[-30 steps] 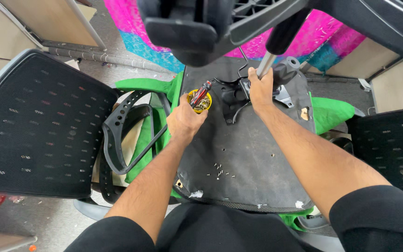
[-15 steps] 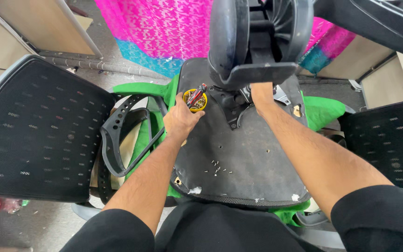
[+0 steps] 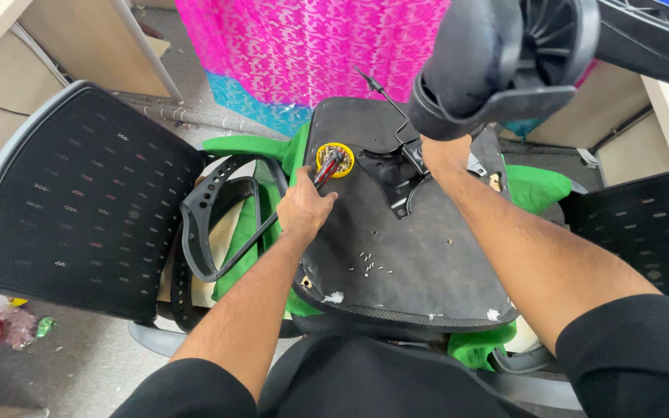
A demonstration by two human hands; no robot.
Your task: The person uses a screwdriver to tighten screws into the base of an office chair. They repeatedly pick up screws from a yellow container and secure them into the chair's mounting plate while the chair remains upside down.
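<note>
An upturned black chair seat (image 3: 420, 255) lies in front of me on green cloth. My left hand (image 3: 303, 207) grips a red-and-black screwdriver (image 3: 327, 170) whose tip points into a small round yellow tin (image 3: 337, 157) at the seat's far left corner. My right hand (image 3: 444, 155) reaches to the black metal mechanism plate (image 3: 385, 176) and closes round the chair column there, its fingers partly hidden behind a big black caster (image 3: 505, 66) of the chair base. A thin bent lever rod (image 3: 385, 97) sticks up from the plate. Several small loose screws (image 3: 373, 263) lie on the seat.
A black mesh chair back (image 3: 79, 201) lies at my left, another mesh panel (image 3: 648, 224) at my right. A black plastic armrest loop (image 3: 210, 220) rests between the left mesh and the seat. Pink patterned fabric (image 3: 311, 46) hangs beyond. Wooden furniture (image 3: 79, 46) stands at the far left.
The chair base and caster have swung up and to the right. My left hand has drawn back slightly from the yellow tin, showing the screwdriver. My right hand stays at the mechanism.
</note>
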